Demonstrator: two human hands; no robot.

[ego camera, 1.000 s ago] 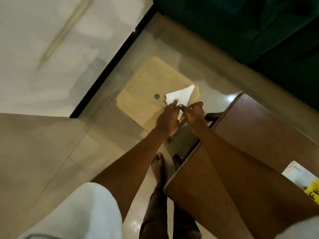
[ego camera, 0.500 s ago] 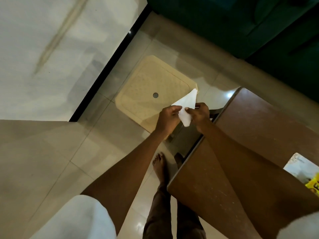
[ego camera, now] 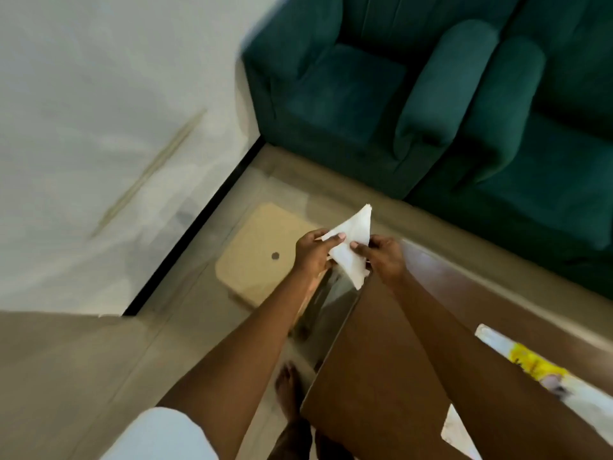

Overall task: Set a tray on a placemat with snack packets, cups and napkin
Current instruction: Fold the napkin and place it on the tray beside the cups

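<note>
A white napkin (ego camera: 352,247), folded into a triangle, is held in the air between both hands. My left hand (ego camera: 313,252) pinches its left edge with thumb and fingers. My right hand (ego camera: 384,260) pinches its right side. The napkin hangs just past the far left corner of a brown wooden table (ego camera: 381,370). A placemat (ego camera: 517,356) with white and yellow print lies at the table's right edge, partly hidden by my right forearm. No tray, cups or snack packets are in view.
A beige square mat (ego camera: 255,260) with a dark dot lies on the tiled floor below the hands. Green sofas (ego camera: 414,94) stand beyond the table. A white wall (ego camera: 99,127) runs along the left. My bare feet (ego camera: 288,390) stand beside the table.
The view has tilted up, bringing the sofas in. Both hands have lifted the napkin slightly and turned it, with its point now up and to the right.
</note>
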